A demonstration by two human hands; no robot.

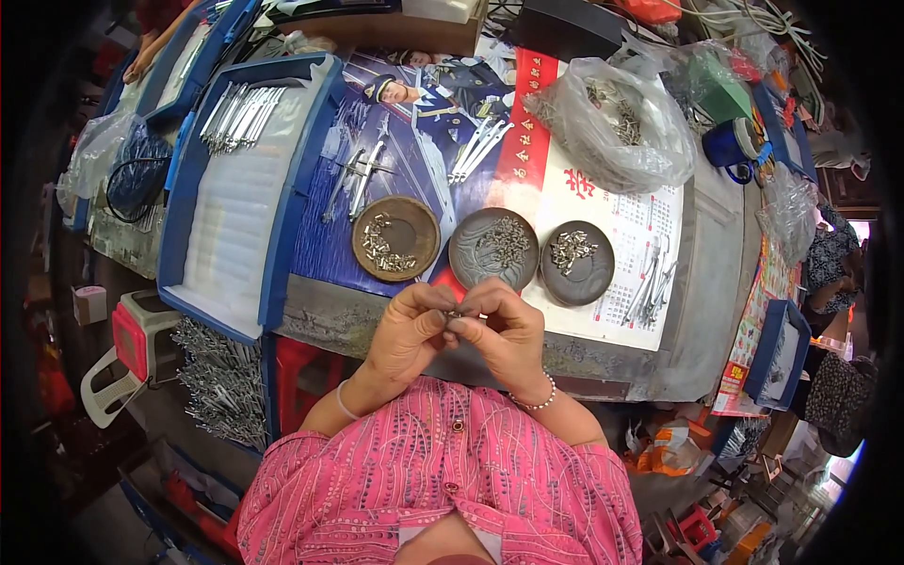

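My left hand (411, 331) and my right hand (503, 331) meet just in front of the table's near edge. Their fingertips are pinched together around a tiny metal piece (452, 315), too small to make out fully. Beyond them stand three shallow round dishes. The brown left dish (411, 209) holds short shiny metal pieces (381, 247). Small grey metal pieces (505, 241) lie in the middle dish (468, 226), nearest to my fingers. More shiny pieces (571, 250) sit in the dark right dish (582, 286).
A blue tray (325, 122) with slim metal rods (243, 115) stands at left. Further rods (482, 149) lie on the poster-covered table, others (652, 282) at right. A clear plastic bag (565, 104) of metal parts and a blue mug (725, 146) stand at far right. Another person's arm (155, 47) shows at upper left.
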